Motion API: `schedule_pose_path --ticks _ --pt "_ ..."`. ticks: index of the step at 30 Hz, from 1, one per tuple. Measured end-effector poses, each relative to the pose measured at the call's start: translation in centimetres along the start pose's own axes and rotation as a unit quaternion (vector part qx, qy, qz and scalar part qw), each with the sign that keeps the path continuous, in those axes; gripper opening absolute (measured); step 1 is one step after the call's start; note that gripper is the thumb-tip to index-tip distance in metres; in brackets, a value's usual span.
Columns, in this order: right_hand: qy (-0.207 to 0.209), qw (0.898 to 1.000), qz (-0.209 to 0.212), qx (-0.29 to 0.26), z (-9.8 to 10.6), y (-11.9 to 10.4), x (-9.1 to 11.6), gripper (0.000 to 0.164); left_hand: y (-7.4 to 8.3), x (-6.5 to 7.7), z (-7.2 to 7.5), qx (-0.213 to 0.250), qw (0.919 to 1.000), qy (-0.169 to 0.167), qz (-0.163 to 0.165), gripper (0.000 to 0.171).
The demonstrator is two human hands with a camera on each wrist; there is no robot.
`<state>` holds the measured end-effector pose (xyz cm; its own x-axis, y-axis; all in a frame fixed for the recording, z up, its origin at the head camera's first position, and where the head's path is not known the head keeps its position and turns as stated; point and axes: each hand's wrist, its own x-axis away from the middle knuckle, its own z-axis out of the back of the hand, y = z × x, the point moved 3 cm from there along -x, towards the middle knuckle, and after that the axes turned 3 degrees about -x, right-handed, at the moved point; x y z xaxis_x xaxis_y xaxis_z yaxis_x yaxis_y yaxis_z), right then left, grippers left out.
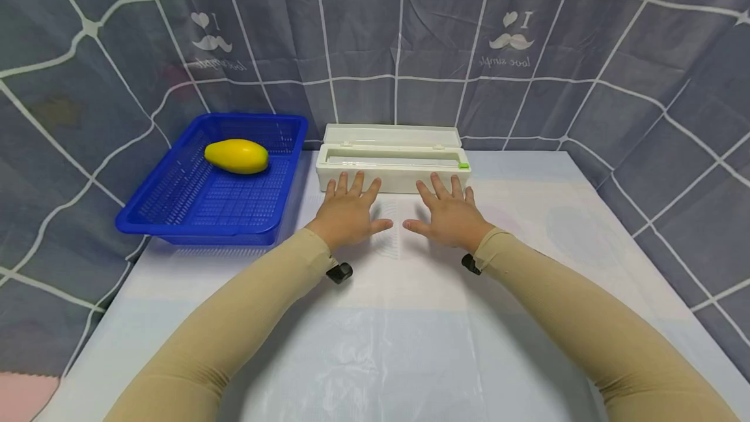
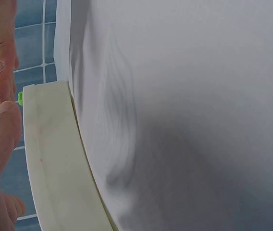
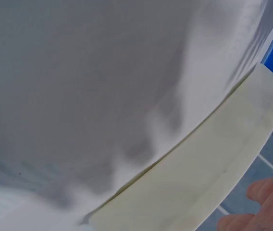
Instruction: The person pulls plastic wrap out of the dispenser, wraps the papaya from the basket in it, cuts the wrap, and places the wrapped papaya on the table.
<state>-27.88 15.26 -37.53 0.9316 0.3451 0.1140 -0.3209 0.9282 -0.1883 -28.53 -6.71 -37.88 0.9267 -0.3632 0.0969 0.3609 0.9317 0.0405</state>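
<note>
Both hands hover palm down over the table, fingers spread and holding nothing. The left hand (image 1: 347,215) has its fingertips overlapping the front wall of a long white cling film dispenser (image 1: 392,181) in the head view. Beside it, the right hand (image 1: 451,217) reaches toward the dispenser's right half, thumb pointing at the left thumb. The dispenser's lid (image 1: 392,135) stands raised at the back, showing a roll of film (image 1: 392,161) inside. A green slider (image 1: 463,165) sits at its right end. In the right wrist view the dispenser's front (image 3: 194,163) runs diagonally, close to the fingers (image 3: 271,202).
A blue plastic basket (image 1: 202,230) stands at the left with a yellow papaya-like fruit (image 1: 237,156) in it. A grey checked curtain (image 1: 363,38) hangs behind and along both sides of the white-covered table (image 1: 410,357).
</note>
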Motion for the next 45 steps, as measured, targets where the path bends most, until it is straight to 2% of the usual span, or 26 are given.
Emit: schedule_pose_path --ticks 11,14,18,24,30,33,39,45 --pt "0.003 1.0 -0.001 -0.004 0.0 0.6 -0.1 0.097 0.0 -0.1 0.2 -0.006 0.9999 0.008 -0.005 0.095" --pt "0.019 1.0 0.004 -0.002 0.4 1.0 -0.3 0.094 -0.3 -0.3 0.5 -0.013 0.9996 0.025 -0.007 0.093" --pt "0.056 0.998 0.012 0.0 1.2 2.1 -0.8 0.086 -1.2 -0.9 1.4 0.001 0.9984 0.057 -0.005 0.087" --pt "0.107 0.994 0.002 -0.029 2.5 4.4 -1.3 0.067 -3.2 -2.1 2.7 0.025 0.9944 0.1 0.023 0.077" --pt "0.147 0.988 -0.01 -0.041 3.2 6.7 -2.1 0.056 -4.9 -3.2 3.6 0.053 0.9885 0.133 0.05 0.066" --pt "0.161 0.986 -0.012 -0.047 3.5 7.5 -2.6 0.052 -5.8 -3.7 3.8 0.075 0.9855 0.134 0.072 0.061" --pt "0.179 0.983 -0.006 -0.048 4.0 8.4 -3.8 0.044 -7.5 -4.4 3.7 0.118 0.9785 0.116 0.122 0.049" --pt "0.166 0.985 -0.012 -0.039 4.4 8.8 -4.5 0.04 -7.8 -5.1 3.5 0.134 0.9757 0.12 0.124 0.039"
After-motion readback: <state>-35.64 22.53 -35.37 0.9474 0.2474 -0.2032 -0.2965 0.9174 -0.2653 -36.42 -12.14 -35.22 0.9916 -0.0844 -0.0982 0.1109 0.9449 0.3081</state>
